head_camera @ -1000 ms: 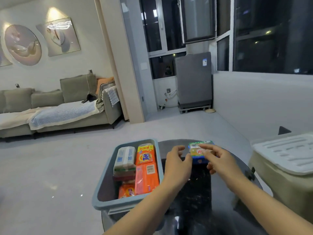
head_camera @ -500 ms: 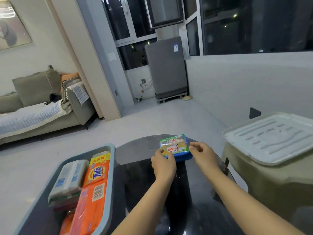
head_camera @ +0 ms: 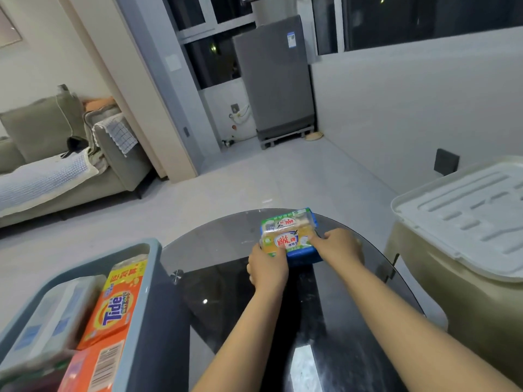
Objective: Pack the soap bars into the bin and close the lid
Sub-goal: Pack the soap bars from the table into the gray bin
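Several wrapped soap bars lie packed in the blue-grey bin, which sits nearest the camera at the left edge of the dark glass surface; an orange Tide pack lies face up beside a pale wrapped pack. Beyond the bin and to its right, both hands close on a stack of soap bars resting on the far part of the surface. One bar with a yellow and green wrapper lies on top, and a blue pack lies under it. The left hand grips the stack's near left corner, fingers curled around its edge. The right hand grips the stack's right side, with fingertips on the top wrapper. Right of the bin, off the surface, stands a beige container with a white ribbed lid lying on top. Farther from the bin, a grey appliance stands against the window wall, and a sofa lies far left.
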{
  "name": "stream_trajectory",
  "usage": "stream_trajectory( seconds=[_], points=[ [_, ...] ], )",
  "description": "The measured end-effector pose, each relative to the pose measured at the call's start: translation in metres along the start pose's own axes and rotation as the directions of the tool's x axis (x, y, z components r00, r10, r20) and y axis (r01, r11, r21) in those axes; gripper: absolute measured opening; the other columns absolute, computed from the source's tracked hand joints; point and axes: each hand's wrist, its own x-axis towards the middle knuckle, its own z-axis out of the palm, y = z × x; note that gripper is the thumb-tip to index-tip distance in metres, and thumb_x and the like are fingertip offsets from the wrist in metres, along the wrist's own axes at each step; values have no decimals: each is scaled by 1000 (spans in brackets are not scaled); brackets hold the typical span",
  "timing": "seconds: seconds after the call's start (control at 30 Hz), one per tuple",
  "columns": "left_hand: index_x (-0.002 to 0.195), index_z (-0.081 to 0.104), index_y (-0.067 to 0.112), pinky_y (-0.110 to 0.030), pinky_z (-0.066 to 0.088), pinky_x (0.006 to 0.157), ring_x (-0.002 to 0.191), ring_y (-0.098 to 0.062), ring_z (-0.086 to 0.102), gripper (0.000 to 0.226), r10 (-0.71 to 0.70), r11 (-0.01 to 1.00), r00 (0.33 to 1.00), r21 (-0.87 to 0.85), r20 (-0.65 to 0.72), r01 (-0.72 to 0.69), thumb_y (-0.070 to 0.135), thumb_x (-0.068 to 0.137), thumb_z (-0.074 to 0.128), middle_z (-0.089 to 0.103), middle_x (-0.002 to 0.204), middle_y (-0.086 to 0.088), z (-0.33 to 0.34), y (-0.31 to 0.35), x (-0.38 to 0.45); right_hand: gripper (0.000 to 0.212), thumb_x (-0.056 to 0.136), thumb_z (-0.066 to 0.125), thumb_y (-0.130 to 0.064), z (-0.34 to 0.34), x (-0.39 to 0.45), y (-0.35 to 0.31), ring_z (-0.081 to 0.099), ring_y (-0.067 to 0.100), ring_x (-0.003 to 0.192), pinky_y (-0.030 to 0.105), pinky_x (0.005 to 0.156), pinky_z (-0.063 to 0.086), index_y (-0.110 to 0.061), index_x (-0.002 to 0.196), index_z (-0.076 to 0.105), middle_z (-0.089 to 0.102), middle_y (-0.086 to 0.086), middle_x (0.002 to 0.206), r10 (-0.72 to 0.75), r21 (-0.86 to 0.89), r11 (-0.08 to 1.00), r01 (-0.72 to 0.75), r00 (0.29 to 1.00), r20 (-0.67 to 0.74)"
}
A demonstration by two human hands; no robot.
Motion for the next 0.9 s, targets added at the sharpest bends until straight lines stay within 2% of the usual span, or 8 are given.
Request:
stream_trajectory(
  seconds=[0.07, 0.13, 0.33, 0.47, 0.6, 0.7, 0.8, 0.9],
  points=[
    [120, 55, 15, -46, 50, 94, 111, -29, 58, 33, 13, 999, 1000, -43, -3, -13, 23, 88, 59, 63, 118, -7, 0, -1, -5, 43, 84, 55, -35, 0, -3, 0, 46, 22, 59, 25, 46, 27, -15, 49, 42, 45, 2, 55, -10, 39, 999, 9, 1000, 25],
    [119, 56, 17, -45, 51, 93, 113, -27, 57, 30, 14, 995, 1000, -100, -4, -14, 19, 89, 58, 64, 116, -6, -1, -3, -10, 37, 84, 57, -32, -1, -9, -1, 44, 20, 54, 25, 44, 25, -13, 52, 51, 46, 0, 52, -22, 78, 997, 21, 1000, 20],
    [115, 58, 18, -43, 53, 91, 104, -23, 62, 25, 78, 970, 995, -227, -58, -90, 15, 90, 57, 65, 110, -3, -9, 8, -15, 22, 81, 61, -31, -12, -21, -20, 52, 22, 62, 21, 45, 30, -12, 77, 72, 65, 5, 72, -112, 182, 974, 135, 985, -132],
    [103, 57, 23, -30, 56, 76, 94, -17, 65, 17, 137, 941, 988, -304, -67, -150, 11, 92, 53, 64, 97, 4, -9, 35, 1, 24, 85, 58, -28, -15, -8, -39, 53, 16, 66, 19, 46, 32, -9, 90, 72, 67, 5, 81, -230, 226, 935, 274, 952, -202],
    [112, 54, 23, -20, 49, 60, 88, -13, 61, 22, 115, 951, 993, -285, -38, -121, 13, 93, 53, 59, 98, 6, -1, 50, 27, 30, 88, 55, -28, -4, 17, -45, 60, 25, 91, 23, 59, 39, -8, 107, 67, 65, 14, 106, -289, 209, 920, 333, 933, -215],
    [108, 57, 16, -35, 58, 71, 96, -25, 64, 17, 117, 968, 993, -218, -27, -120, 14, 92, 53, 64, 109, -5, 6, 43, 47, 31, 89, 54, -32, 9, 35, -39, 60, 28, 94, 30, 71, 47, -9, 105, 67, 64, 15, 106, -305, 162, 929, 333, 936, -177],
    [123, 57, 17, -44, 54, 89, 106, -28, 62, 34, 118, 978, 993, -170, -7, -117, 24, 90, 55, 63, 119, -7, 10, 31, 57, 32, 85, 53, -40, 18, 46, -33, 55, 32, 98, 34, 77, 47, -17, 101, 68, 63, 13, 106, -235, 102, 959, 265, 942, -241],
    [132, 49, 24, -27, 54, 67, 98, -16, 60, 41, 35, 960, 999, -279, 26, -26, 29, 92, 52, 58, 120, -2, 6, 30, 62, 36, 84, 50, -46, 21, 51, -31, 57, 21, 85, 27, 66, 45, -23, 109, 61, 61, 0, 93, -111, 211, 966, 146, 979, -171]
  ],
)
